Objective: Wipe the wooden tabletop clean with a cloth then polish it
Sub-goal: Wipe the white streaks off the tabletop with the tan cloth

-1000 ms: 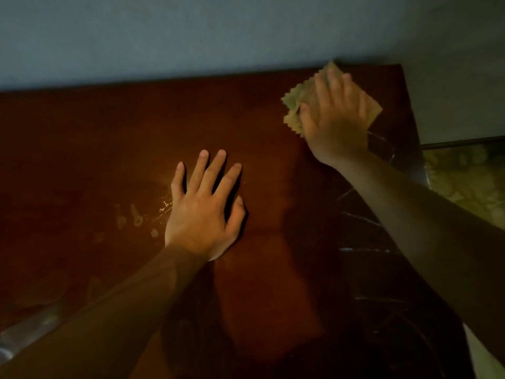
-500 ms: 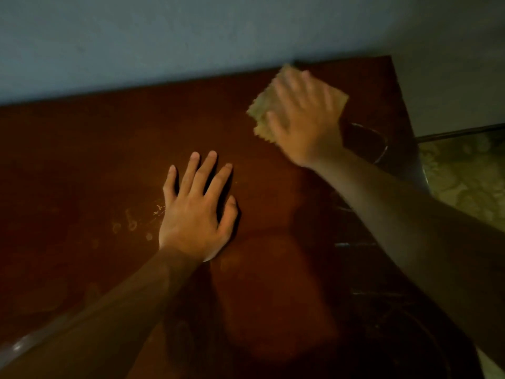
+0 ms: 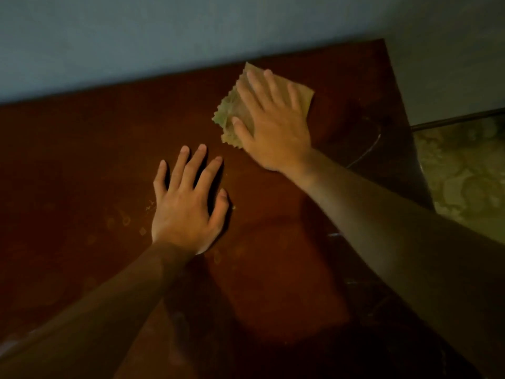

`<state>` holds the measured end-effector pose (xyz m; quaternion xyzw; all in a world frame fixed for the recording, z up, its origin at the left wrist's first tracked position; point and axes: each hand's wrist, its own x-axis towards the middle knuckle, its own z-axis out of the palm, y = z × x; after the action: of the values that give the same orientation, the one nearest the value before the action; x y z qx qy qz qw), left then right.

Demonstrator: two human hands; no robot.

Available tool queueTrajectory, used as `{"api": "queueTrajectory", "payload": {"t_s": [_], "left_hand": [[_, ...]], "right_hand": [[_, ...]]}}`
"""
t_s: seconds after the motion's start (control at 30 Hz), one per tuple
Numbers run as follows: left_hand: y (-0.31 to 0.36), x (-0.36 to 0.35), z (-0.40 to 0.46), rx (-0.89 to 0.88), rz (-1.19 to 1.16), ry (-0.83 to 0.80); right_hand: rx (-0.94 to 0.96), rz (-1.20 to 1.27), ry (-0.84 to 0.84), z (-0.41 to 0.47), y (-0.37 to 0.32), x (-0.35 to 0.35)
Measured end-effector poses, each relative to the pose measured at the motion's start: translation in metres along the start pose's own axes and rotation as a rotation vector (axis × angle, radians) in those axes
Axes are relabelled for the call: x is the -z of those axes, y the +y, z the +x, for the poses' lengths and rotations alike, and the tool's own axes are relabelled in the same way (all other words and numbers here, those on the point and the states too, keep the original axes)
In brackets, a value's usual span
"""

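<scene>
Wooden table (image 3: 82, 165): left hand (image 3: 185, 209) stays flat, fingers spread, by pale specks. Farther off, the right hand (image 3: 273, 124), pressing flat, has slid the yellow-green cloth (image 3: 228, 116) (zigzag-edged, folded) leftward near the wall (image 3: 164, 36).

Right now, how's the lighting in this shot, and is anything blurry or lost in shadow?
Head view: dim, warm light falls mostly on the right hand, the cloth and the left hand; the forearms and the near part of the tabletop sink into shadow; the whole picture is soft; a faint sheen shows on the wood near the right edge.
</scene>
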<state>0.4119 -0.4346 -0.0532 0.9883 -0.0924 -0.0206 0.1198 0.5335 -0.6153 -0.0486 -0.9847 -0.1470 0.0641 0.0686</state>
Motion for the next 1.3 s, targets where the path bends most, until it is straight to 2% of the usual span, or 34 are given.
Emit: {"api": "queueTrajectory", "payload": {"t_s": [0.07,0.2,0.3,0.47,0.6,0.8,0.87,0.97,1.0,1.13,1.23,1.3], "left_hand": [[0.0,0.0,0.0,0.005,-0.006,0.0],[-0.001,-0.001,0.0,-0.001,-0.02,0.003],[0.001,0.001,0.001,0.008,-0.014,-0.001],[0.012,0.007,0.004,0.056,0.039,0.004],[0.045,0.004,0.026,0.15,-0.038,0.028],[0.068,-0.016,0.026,0.122,0.006,-0.025],[0.067,-0.015,0.026,0.126,0.014,-0.038],[0.072,-0.012,0.027,0.136,0.016,-0.05],[0.072,-0.011,0.027,0.142,0.017,-0.057],[0.074,-0.009,0.027,0.155,0.018,-0.044],[0.075,-0.009,0.028,0.151,0.012,-0.032],[0.074,-0.01,0.028,0.153,0.008,-0.027]], "right_hand": [[-0.028,-0.018,0.003,0.001,0.031,0.006],[-0.26,0.007,0.043,-0.002,0.093,0.02],[-0.339,-0.008,0.037,0.003,0.065,0.016],[-0.063,0.036,-0.007,-0.007,-0.009,0.0],[0.015,0.018,-0.024,-0.007,0.032,0.007],[-0.242,0.023,0.058,-0.015,0.163,0.028],[-0.324,0.113,0.041,-0.011,0.172,0.03],[-0.448,0.041,0.039,0.001,0.151,0.029],[-0.429,0.003,0.031,0.003,0.136,0.029],[-0.153,0.017,-0.006,-0.007,0.071,0.015],[-0.089,0.008,-0.009,-0.004,0.087,0.016],[-0.175,-0.023,0.029,0.0,0.123,0.022]]}}
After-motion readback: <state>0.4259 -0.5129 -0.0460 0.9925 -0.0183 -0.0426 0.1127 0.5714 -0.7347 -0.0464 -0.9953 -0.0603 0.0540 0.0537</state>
